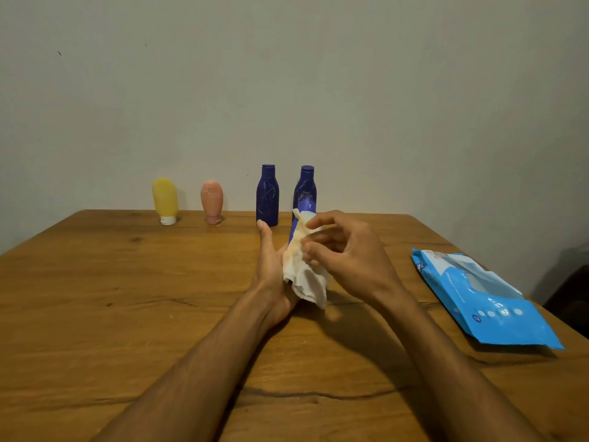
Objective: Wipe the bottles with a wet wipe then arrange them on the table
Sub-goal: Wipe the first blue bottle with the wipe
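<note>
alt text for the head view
The left hand holds a purple bottle over a wooden table; the right hand pinches a stained wet wipe against it. A yellow tube, a peach tube and two dark blue bottles stand behind; a blue wipes pack lies right.

Not much you can actually read here tbh. The blue wipes pack (487,301) has white print and a small circled number, all too blurry. The two standing dark blue bottles (267,196) (305,186) show white script, unreadable too.
</note>
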{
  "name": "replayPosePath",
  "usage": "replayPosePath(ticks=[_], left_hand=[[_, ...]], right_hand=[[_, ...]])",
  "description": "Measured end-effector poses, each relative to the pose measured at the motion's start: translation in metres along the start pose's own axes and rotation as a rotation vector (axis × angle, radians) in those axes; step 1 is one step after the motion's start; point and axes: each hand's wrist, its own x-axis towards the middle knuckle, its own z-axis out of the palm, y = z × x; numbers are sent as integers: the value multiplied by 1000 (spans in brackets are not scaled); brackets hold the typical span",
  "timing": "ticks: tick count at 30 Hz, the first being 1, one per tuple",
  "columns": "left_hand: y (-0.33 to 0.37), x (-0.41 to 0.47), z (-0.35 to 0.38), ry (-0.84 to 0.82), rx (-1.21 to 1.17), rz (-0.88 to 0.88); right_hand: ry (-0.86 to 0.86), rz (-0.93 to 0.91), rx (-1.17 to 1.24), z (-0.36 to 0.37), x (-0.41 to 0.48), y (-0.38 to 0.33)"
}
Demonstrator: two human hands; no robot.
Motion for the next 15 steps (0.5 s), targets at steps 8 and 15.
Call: replayPosePath(ticks=[8, 15], left_hand=[[1, -4, 0, -29, -94, -36], [1, -11, 6, -69, -44, -83]], right_hand=[[-143, -245, -495, 9, -7, 6], [-48, -248, -706, 8, -4, 1]])
